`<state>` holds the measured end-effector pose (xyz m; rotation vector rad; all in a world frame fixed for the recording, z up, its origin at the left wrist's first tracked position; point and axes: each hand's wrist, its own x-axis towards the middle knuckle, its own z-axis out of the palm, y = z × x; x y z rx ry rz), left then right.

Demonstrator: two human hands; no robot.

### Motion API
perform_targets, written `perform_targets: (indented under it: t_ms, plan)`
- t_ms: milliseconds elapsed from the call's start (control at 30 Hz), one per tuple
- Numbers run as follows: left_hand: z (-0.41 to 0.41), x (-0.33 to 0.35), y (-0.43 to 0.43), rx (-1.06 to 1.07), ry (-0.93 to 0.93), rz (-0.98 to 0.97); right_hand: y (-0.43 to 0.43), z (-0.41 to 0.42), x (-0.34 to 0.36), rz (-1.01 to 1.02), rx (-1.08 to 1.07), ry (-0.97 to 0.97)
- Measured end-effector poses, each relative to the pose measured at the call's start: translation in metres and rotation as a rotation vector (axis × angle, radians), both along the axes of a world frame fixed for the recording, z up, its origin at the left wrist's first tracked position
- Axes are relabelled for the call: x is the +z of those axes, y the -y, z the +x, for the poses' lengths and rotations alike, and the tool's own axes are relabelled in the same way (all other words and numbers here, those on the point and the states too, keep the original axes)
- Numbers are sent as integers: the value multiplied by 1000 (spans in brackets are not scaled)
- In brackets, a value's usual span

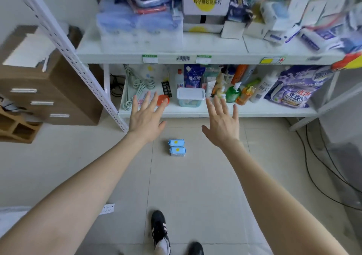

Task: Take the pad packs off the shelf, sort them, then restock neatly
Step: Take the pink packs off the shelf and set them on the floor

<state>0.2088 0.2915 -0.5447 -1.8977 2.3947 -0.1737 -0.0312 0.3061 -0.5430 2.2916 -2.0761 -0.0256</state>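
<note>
Two small light-blue pad packs lie side by side on the tiled floor in front of the white shelf. More blue pad packs are stacked on the upper shelf board at the left. My left hand and my right hand are both stretched out with fingers spread, in front of the lower shelf board's edge. Neither hand holds anything. The floor packs lie below and between the two hands.
The lower board carries bottles, a lidded tub, an orange item and a purple detergent bag. A brown drawer cabinet stands at the left. Cables run along the floor at the right. My shoes are near the bottom.
</note>
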Motion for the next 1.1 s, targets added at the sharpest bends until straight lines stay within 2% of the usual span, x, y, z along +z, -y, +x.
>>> perform_targets:
  t_ms: [233,600,833,1100]
  plan:
    - [-31,110,-18,68,-2,-137,-5,-28,113,-145,51,41]
    - [-68,272,-5,61,11,-425,12,-58,270,-401,80,33]
    - [-68,350,7,58,26,-581,26,-56,344,-542,88,43]
    - [-60,414,45,23,18,-690,61,-52,398,-643,73,53]
